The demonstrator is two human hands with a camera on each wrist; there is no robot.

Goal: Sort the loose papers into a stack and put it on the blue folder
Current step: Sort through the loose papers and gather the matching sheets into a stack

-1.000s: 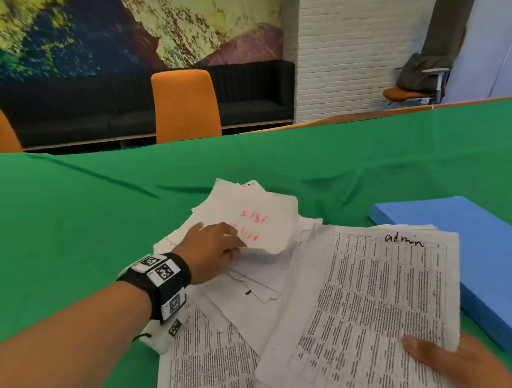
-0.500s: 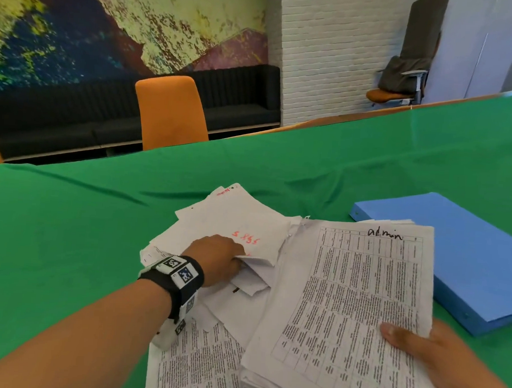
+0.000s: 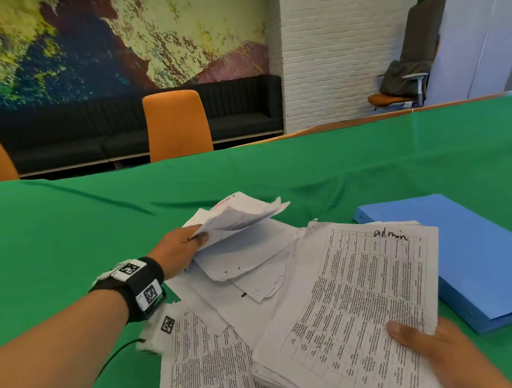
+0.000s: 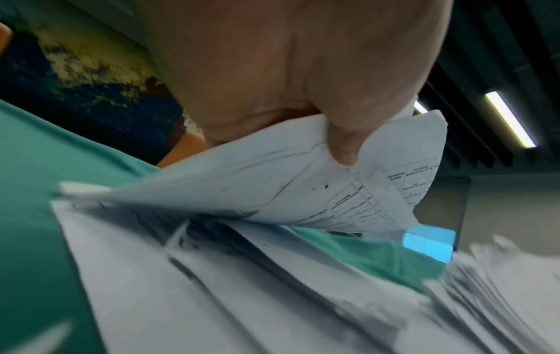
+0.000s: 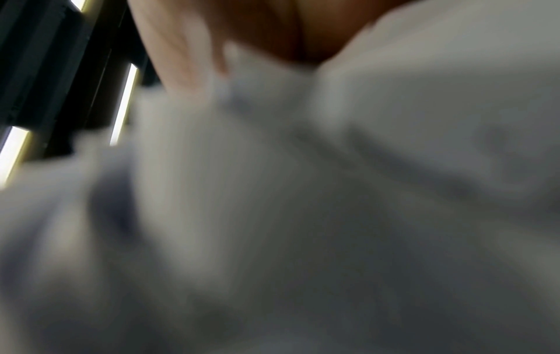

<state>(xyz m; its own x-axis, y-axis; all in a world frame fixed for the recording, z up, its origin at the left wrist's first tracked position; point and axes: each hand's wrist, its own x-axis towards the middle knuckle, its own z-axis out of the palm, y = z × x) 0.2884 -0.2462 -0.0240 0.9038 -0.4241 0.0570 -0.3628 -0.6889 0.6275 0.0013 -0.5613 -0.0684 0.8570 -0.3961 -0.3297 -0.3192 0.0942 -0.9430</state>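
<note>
On the green desk (image 3: 69, 228), the left hand (image 3: 180, 249) now pinches a few bent sheets (image 3: 238, 216) and has lifted them off the messy pile (image 3: 245, 270). A moment ago that hand lay flat on them. So a new bunch is picked up, I think to go onto the stack (image 3: 361, 303). The right hand (image 3: 448, 352) holds the stack's near corner, thumb on top. The stack's far edge lies just over the blue folder (image 3: 468, 258), which sits to the right. More sheets are still spread out, with torn, uneven edges. There is lots of green room behind and to the left for moving.
</note>
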